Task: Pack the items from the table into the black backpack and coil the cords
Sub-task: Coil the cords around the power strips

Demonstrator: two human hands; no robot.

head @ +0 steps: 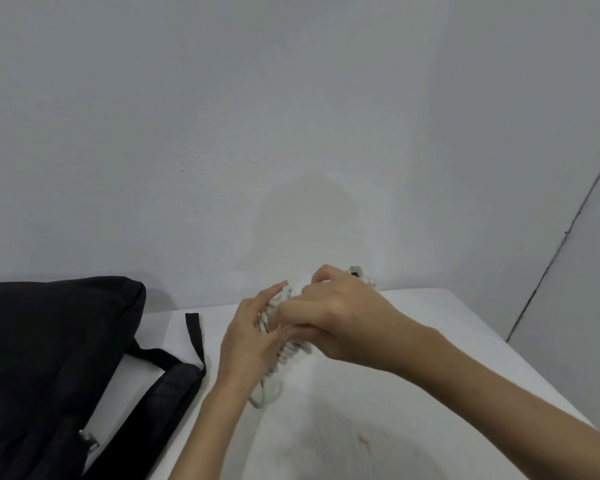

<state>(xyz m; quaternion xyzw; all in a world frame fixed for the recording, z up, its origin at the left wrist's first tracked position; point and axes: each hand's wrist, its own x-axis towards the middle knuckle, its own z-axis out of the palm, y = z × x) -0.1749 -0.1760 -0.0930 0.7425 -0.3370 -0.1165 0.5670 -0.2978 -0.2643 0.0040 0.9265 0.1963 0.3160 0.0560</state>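
Observation:
A white braided cord [288, 355] is bunched in coils just above the white table [430, 341], between both hands. My left hand [250, 337] holds the bundle from the left, its fingers alongside the loops. My right hand [329, 310] grips the bundle from above, fingers curled over it. One end of the cord with a dark plug [355, 271] sticks out behind my right hand. A few loose loops hang down toward the tabletop. The black backpack [49, 358] lies at the left of the table, its straps [174, 362] trailing toward my left forearm.
A plain grey wall rises right behind the table. The table's right edge runs diagonally at the lower right, with a second wall panel beyond it. Faint smudges mark the tabletop in front of me.

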